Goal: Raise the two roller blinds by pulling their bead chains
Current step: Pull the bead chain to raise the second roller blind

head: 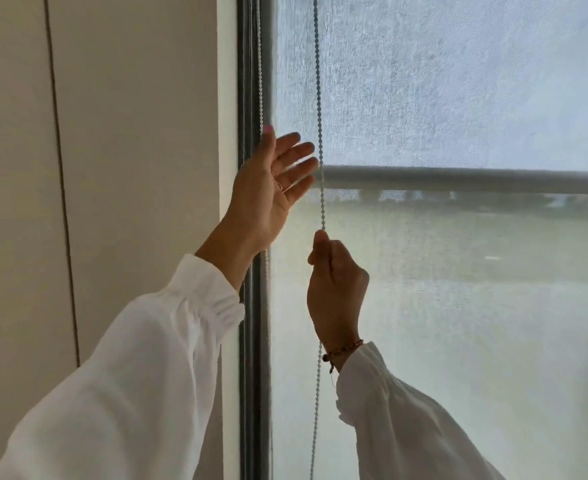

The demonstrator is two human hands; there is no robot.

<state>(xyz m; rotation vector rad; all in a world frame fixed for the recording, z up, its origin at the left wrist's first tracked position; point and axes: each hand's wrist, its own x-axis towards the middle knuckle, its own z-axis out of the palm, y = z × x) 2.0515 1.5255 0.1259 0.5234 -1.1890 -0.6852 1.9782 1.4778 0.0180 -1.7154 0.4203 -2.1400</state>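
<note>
Right hand point(334, 275) clenched on bead chain point(318, 98) below blind's bottom bar point(459, 180); left hand point(272, 188) spread, released, just left of it.

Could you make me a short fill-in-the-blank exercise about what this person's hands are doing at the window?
1. The right hand is closed around the bead ____.
2. The left hand is ____, its fingers spread.
3. The bottom bar of the front blind sits ____ the right hand.
4. Both arms wear ____ sleeves.

Missing words: chain; open; above; white
</note>
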